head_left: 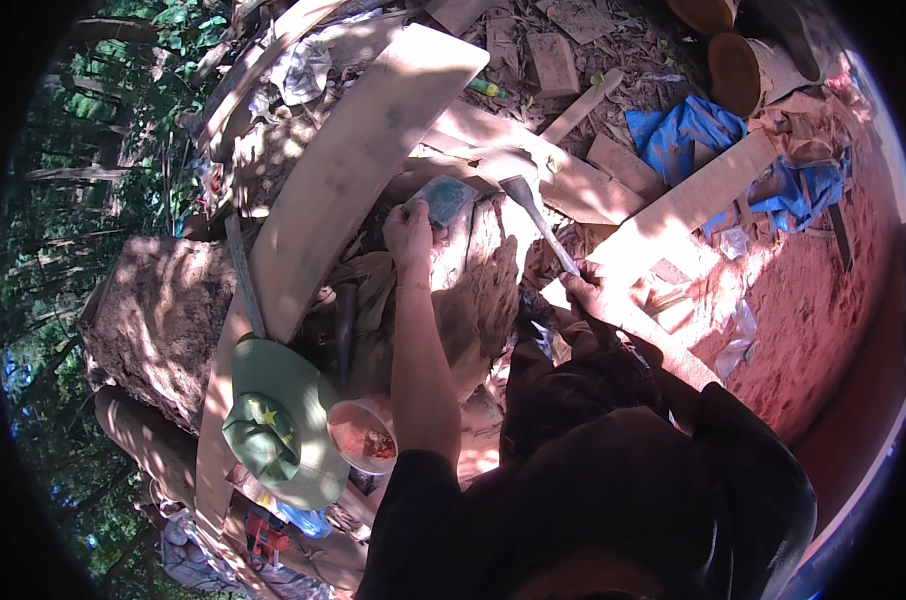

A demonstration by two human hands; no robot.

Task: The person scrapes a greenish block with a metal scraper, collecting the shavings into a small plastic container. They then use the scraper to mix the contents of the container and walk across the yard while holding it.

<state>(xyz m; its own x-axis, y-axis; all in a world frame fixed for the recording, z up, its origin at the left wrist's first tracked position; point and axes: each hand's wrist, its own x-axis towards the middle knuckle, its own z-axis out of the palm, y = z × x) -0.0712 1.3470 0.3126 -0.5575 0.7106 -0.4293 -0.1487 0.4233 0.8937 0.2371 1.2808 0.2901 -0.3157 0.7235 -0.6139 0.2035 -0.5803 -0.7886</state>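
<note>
My left hand is closed at the near left edge of a flat, greenish-grey block, its fingers gripping it. The block rests on a rough wooden log. My right hand is wrapped round the shaft of a chisel, whose flared blade points up and left, a short way right of the block. Below my left hand, beside my forearm, lie a dark rod-like handle and a round tub with reddish contents.
A long curved plank runs along the left. A green brimmed hat lies on its lower part, near a large log. To the right are another plank, crumpled blue sheeting and reddish earth. Boots stand at the far right.
</note>
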